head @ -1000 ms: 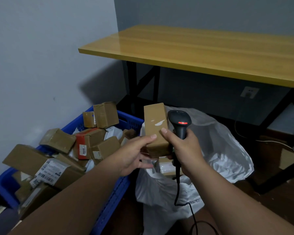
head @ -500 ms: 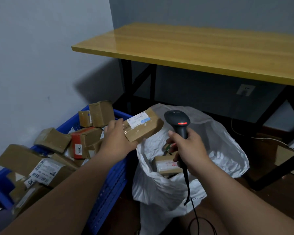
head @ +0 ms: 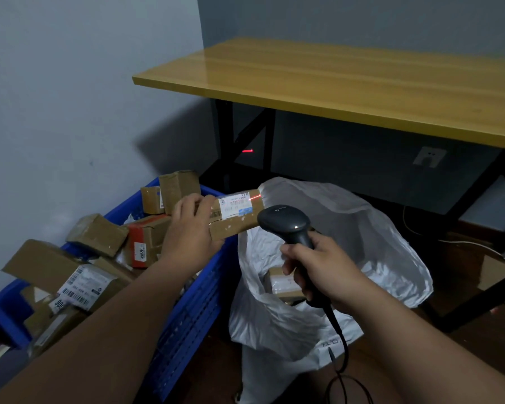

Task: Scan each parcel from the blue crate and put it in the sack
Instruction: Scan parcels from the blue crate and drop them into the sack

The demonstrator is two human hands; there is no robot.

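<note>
Grey painted walls meeting at a corner, with a glossy yellow wood-grain table (head: 347, 83) on black steel legs against them. Below and left, a blue ribbed plastic crate (head: 199, 310) heaped with brown cardboard boxes, one of them red-banded (head: 145, 243). Beside the crate, touching its near wall, a crinkled white plastic sack (head: 370, 243), mouth gaping upward, a taped box lying inside. Left hand (head: 191, 231) curled round one end of a flat rectangular cardboard parcel (head: 236, 212), held above the crate's right rim at the sack's edge. Long axis running left to right, free end slightly raised, white label face up. Red laser line across the label's far corner. Right hand (head: 321, 266) wrapped tight on the grip of a matte black barcode scanner (head: 286, 223), rounded head just below the parcel's free end, cable trailing down. Open air between parcel and tabletop.
</note>
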